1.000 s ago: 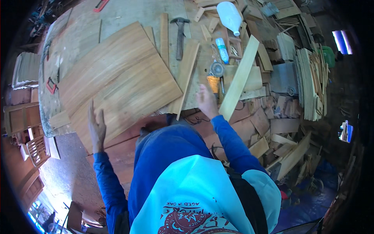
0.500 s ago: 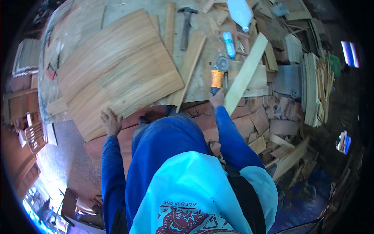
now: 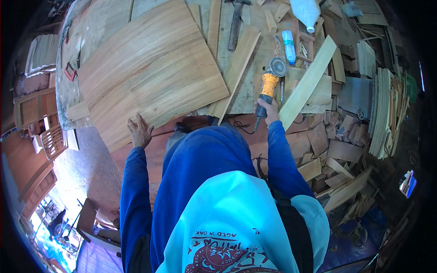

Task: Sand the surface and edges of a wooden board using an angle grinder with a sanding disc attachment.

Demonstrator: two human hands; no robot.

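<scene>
A wide wooden panel (image 3: 154,68) with brown grain lies at an angle on the worktable, its near corner jutting past the table edge. My left hand (image 3: 140,131) rests on the panel's near edge, fingers spread and flat. On the right, my right hand (image 3: 268,110) wraps around the dark rear body of an orange angle grinder (image 3: 268,86). The grinder's round head points away from me, and its cord trails from the tail. Just right of the grinder, a long pale board (image 3: 309,82) lies slanted. A narrow plank (image 3: 237,68) sits between panel and grinder.
Beyond the plank lies a hammer (image 3: 235,25). A small blue-labelled bottle (image 3: 289,47) and a large whitish plastic bottle (image 3: 306,13) stand or lie farther back. A red clamp-like tool (image 3: 70,72) is left of the panel. Wood offcuts (image 3: 339,179) pile up at right.
The whole view has shifted, so the table things appear farther right. More of the grinder's tail and cord now shows below my right hand. My left hand stays at the panel's edge.
</scene>
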